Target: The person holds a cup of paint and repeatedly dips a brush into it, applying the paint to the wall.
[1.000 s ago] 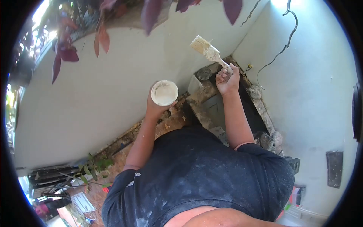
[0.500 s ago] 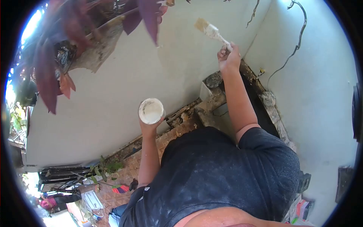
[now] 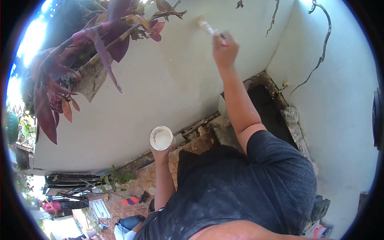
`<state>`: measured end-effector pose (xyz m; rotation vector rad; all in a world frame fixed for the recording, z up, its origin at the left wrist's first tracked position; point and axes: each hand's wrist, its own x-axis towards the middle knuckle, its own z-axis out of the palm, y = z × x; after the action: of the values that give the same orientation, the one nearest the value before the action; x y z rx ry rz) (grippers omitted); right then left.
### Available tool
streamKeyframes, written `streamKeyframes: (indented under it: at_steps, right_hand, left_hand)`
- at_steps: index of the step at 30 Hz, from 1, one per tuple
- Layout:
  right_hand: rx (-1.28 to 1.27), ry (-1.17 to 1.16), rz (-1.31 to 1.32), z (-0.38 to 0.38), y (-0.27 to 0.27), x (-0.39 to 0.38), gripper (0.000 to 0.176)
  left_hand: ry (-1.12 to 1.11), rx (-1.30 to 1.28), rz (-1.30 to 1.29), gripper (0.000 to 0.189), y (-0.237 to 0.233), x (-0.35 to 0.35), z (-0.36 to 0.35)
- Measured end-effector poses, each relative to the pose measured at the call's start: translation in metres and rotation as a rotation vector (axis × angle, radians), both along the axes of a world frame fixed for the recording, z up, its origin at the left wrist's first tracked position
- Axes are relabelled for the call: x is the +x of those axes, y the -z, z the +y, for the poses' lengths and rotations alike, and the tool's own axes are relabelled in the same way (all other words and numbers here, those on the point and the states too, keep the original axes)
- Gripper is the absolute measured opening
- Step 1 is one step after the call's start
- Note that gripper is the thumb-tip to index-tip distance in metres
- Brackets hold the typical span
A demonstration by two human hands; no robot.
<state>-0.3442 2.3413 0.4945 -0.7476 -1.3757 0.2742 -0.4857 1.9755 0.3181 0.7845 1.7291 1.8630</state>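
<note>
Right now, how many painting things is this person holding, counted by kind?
1 paintbrush, gripped in the right hand against the wall
1 paint cup with white contents, held up in the left hand
Total: 2

No readable text, label or number anywhere.

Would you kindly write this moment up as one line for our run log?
left hand: holds white-filled cup low | right hand: raised, grips brush | bristles at wall

Outdoor house yard; painted wall (image 3: 132, 100), plants (image 3: 72, 76).
</note>
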Motion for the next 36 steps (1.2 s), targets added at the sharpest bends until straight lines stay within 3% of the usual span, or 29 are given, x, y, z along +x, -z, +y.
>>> streamKeyframes:
  at_steps: [2, 5, 8, 13, 16, 19, 24, 27, 30, 34, 36]
  right_hand:
    - [0.017, -0.132, -0.103, -0.021, 0.006, -0.016, 0.027]
    - [-0.146, -0.5, 0.027, -0.047, 0.002, -0.03, 0.028]
    - [-0.328, -0.688, 0.259, -0.032, 0.007, -0.031, 0.025]
    - [-0.122, -0.215, 0.305, 0.018, 0.006, 0.001, 0.026]
    - [0.121, 0.148, 0.145, 0.026, 0.001, 0.017, 0.023]
    - [0.157, 0.156, 0.16, 0.021, 0.003, 0.008, 0.021]
    - [0.101, -0.24, -0.065, -0.023, 0.031, -0.028, 0.022]
    - [-0.176, -0.633, 0.074, -0.031, 0.028, -0.027, 0.023]
    - [-0.369, -0.722, 0.417, -0.004, 0.01, 0.003, 0.022]
    - [-0.108, -0.246, 0.443, 0.041, -0.008, 0.044, 0.022]
    - [-0.098, -0.148, 0.354, 0.057, -0.003, 0.044, 0.022]
  left_hand:
    - [-0.007, 0.022, 0.023, 0.084, -0.001, -0.001, 0.002]
    - [-0.022, 0.033, -0.042, 0.094, 0.001, 0.002, 0.002]
    - [-0.008, 0.026, -0.066, 0.096, -0.007, 0.004, 0.003]
    - [-0.041, 0.091, -0.03, 0.095, -0.008, 0.006, -0.003]
    - [-0.063, 0.064, -0.082, 0.094, -0.01, 0.01, -0.008]
    - [-0.061, 0.046, -0.075, 0.092, -0.012, 0.014, -0.009]
    - [-0.045, 0.004, -0.016, 0.089, 0.002, 0.013, -0.007]
    - [-0.002, -0.04, -0.046, 0.088, -0.01, 0.021, 0.0]
    - [0.019, 0.008, -0.065, 0.088, -0.013, 0.025, 0.01]
    - [0.012, 0.023, -0.066, 0.088, -0.019, 0.032, 0.014]
    - [0.025, 0.024, -0.047, 0.087, -0.017, 0.034, 0.016]
